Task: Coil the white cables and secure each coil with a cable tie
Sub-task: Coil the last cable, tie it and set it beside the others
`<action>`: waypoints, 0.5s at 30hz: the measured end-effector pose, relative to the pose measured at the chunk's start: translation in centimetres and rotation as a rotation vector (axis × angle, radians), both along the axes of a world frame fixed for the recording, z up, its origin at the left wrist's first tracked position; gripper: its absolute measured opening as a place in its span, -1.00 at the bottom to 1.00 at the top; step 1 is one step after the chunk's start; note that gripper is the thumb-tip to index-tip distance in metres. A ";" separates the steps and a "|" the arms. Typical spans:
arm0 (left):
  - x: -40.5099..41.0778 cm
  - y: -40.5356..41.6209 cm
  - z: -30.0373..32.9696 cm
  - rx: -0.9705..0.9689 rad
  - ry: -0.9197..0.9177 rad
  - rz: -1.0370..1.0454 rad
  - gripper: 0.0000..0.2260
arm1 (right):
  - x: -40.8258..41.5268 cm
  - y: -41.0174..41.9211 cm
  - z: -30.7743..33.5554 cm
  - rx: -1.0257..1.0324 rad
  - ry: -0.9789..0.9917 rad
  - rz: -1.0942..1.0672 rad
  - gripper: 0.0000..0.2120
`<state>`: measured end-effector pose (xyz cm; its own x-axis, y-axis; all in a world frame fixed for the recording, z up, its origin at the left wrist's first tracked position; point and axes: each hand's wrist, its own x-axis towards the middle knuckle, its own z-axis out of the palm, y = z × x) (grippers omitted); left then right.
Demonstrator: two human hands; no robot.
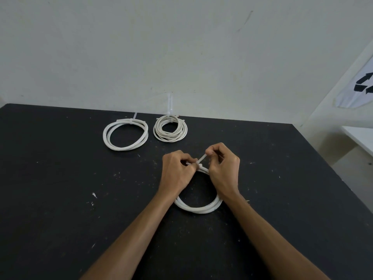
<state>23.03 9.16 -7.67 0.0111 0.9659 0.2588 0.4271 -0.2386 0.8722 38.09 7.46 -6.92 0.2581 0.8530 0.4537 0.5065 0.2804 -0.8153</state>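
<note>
A white cable coil (198, 208) lies on the black table (60, 199) in front of me. My left hand (175, 170) pinches the coil's far side where a white cable tie (201, 160) wraps it. My right hand (223, 165) pinches the tie's free tail, which slants up and to the right. Both wrists cover the coil's sides. Two more coils sit near the table's far edge: a wide one (125, 134) on the left and a smaller, tighter one (170, 128) to its right. Each has a tie around its far side with the tail sticking up.
A pale wall (181, 47) rises right behind the table's far edge. At the right stands a white surface (361, 136) and a white sheet with a black recycling mark (363, 83). The table's right edge runs diagonally toward me.
</note>
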 end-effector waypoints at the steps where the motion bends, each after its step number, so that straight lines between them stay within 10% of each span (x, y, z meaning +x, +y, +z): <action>1: 0.1 0.0 -0.1 0.023 0.010 0.012 -0.95 | 0.0 0.0 0.0 -0.004 0.010 0.002 -0.73; 15: -0.4 0.4 -0.3 -0.041 -0.012 -0.110 -0.91 | 1.3 2.2 3.7 -0.182 -0.056 0.151 -0.79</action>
<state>22.64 9.53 -7.93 0.1145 0.9687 0.2202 0.3902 -0.2477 0.8868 39.39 9.68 -3.27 0.1003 0.9489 0.2993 0.5160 0.2076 -0.8310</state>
